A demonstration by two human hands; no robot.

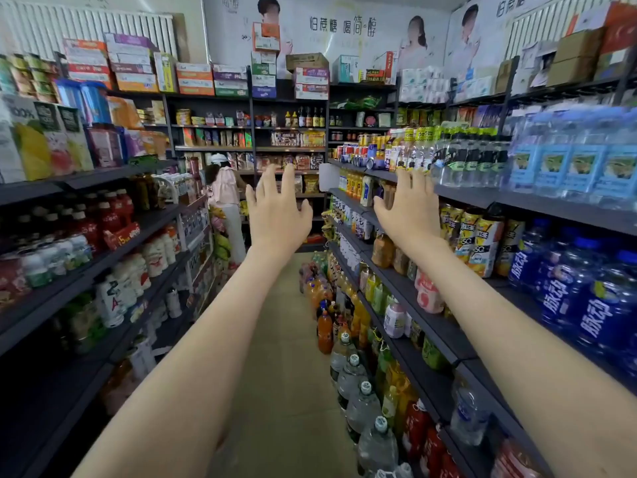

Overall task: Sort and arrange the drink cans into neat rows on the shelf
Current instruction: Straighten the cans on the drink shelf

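On the left side of the aisle, dark shelving (86, 267) carries rows of red-capped bottles (110, 215) and white ones below them.

The left hand (277, 215) is raised over the middle of the aisle, back toward the camera, with its fingers straight and spread wide. It holds nothing and touches nothing. Far behind it, at the end of the aisle, a person in a pale pink top (224, 191) stands facing the back shelves.

The right hand (408, 208) is raised to the same height, well apart from the left, its fingers also splayed and empty. Its fingertips reach up to the front edge of the shelf (465, 196) on the right; whether they touch that edge or only overlap it cannot be told.

The drink cans (358, 151) stand on that same shelf, toward its far end, just above and to the left of the right hand's fingertips. They are a loose cluster, not straight rows: red cans in front, gold ones behind, a blue one among them. One can (370, 163) lies on its side near the front edge, its round end facing out. They are small and blurred, so the labels cannot be read.

Right of the cans on the same shelf stand clear bottles with yellow caps (420, 150), then water bottles with blue labels (568, 160).
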